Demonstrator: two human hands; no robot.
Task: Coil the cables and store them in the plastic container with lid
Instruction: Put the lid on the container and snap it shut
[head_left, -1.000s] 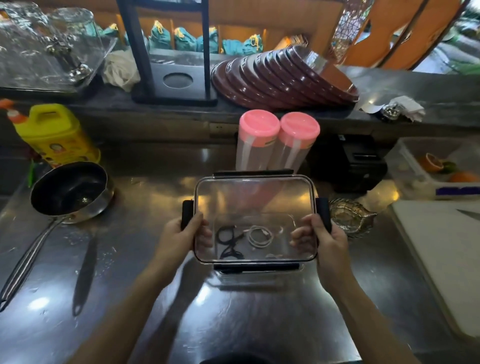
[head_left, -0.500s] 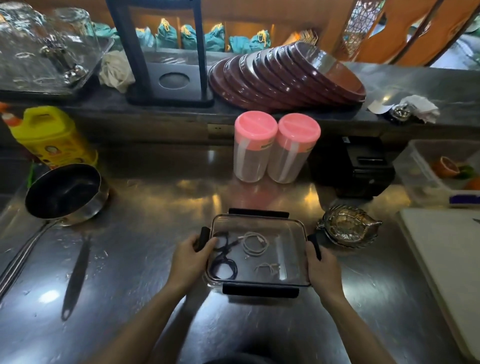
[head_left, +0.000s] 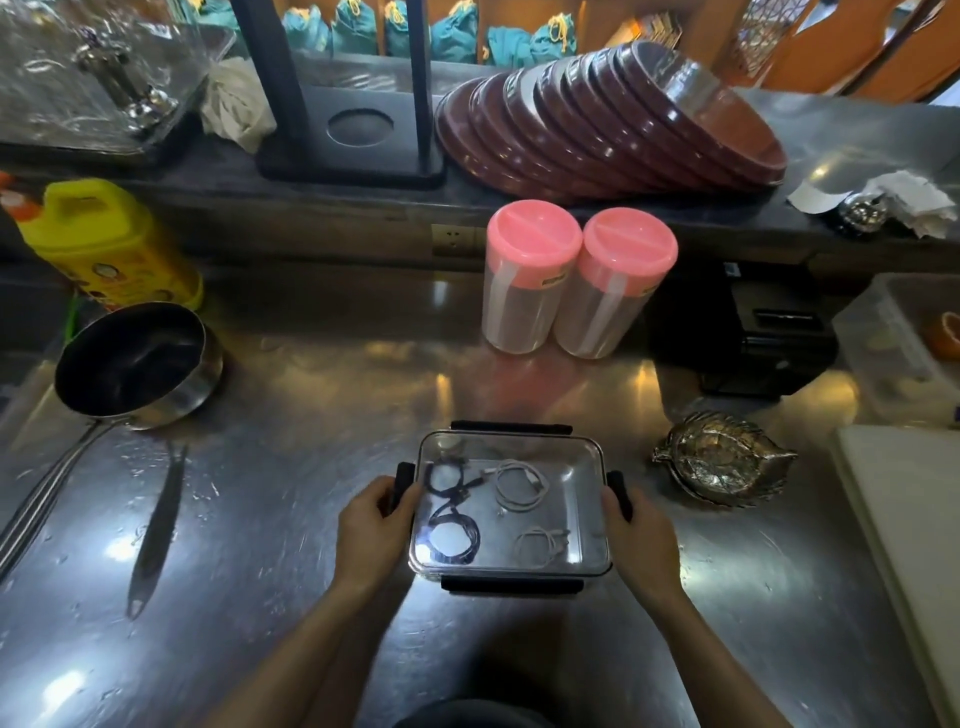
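A clear plastic container (head_left: 589, 499) with a see-through lid and black side clips sits on the steel counter in front of me. Through the lid I see coiled black cables (head_left: 451, 535) on the left and coiled white cables (head_left: 519, 486) on the right. My left hand (head_left: 371, 525) grips the container's left edge at its black clip. On the opposite side my right hand (head_left: 641, 535) grips the right edge at its clip.
Two pink-lidded jars (head_left: 576, 280) stand behind the container. A metal leaf dish (head_left: 724, 460) lies to the right, a white board (head_left: 904, 530) beyond it. A black saucepan (head_left: 135, 358) and yellow bottle (head_left: 111, 244) are at left. Stacked brown plates (head_left: 613, 114) lean on the rear shelf.
The container was held up tilted towards me a second ago. It has come down flat onto the counter, with both hands still on its sides.
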